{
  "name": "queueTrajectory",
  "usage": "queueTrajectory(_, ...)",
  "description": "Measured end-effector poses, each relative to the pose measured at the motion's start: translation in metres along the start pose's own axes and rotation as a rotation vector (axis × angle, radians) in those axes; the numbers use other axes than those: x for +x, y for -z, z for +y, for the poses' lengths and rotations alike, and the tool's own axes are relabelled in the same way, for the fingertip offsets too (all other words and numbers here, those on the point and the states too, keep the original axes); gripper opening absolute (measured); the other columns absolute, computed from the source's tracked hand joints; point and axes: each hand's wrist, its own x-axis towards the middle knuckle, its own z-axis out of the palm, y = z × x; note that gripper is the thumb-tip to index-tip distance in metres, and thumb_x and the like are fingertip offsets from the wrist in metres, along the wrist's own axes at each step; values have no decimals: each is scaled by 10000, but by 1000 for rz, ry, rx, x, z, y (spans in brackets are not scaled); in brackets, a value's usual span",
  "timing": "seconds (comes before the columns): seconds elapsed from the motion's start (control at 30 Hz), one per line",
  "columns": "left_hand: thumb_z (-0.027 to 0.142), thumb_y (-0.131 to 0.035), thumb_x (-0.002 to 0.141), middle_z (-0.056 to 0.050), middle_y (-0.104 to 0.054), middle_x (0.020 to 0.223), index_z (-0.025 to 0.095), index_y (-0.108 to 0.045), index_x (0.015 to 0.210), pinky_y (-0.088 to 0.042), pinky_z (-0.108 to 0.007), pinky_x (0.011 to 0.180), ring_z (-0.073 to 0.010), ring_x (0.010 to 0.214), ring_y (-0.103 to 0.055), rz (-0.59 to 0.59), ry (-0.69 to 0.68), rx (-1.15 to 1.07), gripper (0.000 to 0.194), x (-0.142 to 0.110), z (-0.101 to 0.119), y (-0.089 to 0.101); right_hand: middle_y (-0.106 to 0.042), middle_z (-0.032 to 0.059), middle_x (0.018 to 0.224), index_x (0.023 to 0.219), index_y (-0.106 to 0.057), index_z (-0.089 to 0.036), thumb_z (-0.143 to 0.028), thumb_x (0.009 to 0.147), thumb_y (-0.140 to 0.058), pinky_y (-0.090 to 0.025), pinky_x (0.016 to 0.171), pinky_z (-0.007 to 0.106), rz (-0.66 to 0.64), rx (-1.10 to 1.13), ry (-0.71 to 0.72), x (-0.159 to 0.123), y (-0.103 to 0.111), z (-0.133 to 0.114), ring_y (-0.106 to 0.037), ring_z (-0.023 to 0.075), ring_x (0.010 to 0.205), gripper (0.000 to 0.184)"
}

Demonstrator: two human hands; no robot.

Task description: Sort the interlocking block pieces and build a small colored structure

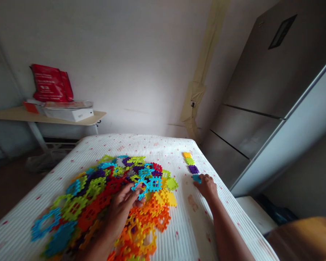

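A heap of toothed plastic interlocking tiles (93, 186) in many colours covers the left and middle of the table. At the heap's right part, my left hand (122, 204) has its thumb and fingers closed around a light-blue open-framed tile (141, 187). Just beyond its fingertips lies a blue window tile (154, 183). Over by the table's right side, my right hand (208, 186) grips a blue tile (196, 178), partly hidden under the fingers. Ahead of it lie a purple tile (193, 169), a green tile (189, 161) and an orange tile (187, 154), forming a line.
The table wears a white ribbed cloth (165, 143) with red marks. A grey refrigerator (250, 119) stands close to its right edge. Back left, a side table (11, 114) carries a white box (70, 113) and a red bag (51, 83). Behind is a wall (141, 72).
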Motion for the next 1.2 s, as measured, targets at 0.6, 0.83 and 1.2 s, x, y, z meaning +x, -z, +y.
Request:
queueTrajectory(0.6,77,-403,805,-88,-619,1146,212,-615,1080,-481,-314,919,-179,1049,-587,-115,-664,984,373,-30,25,-11,-626,129,1052,1082,-636,-198,-442,818,-472,-478,691,355,33,-52,89,13,-25,23,-597,284,966,395)
queueTrajectory(0.83,167,-440,815,7,-697,1029,238,-684,946,-440,-234,921,-135,989,-611,73,-485,1093,286,4,100,41,-654,146,941,1052,-642,-124,-496,798,-434,-472,776,371,245,53,179,20,-33,35,-615,281,866,496)
queueTrajectory(1.2,317,-612,819,-32,-677,911,159,-640,863,-482,-349,811,-166,850,-627,117,-185,1140,166,103,89,103,-678,130,885,881,-684,-134,-478,855,-340,-459,729,360,577,220,302,20,-26,28,-609,267,797,487)
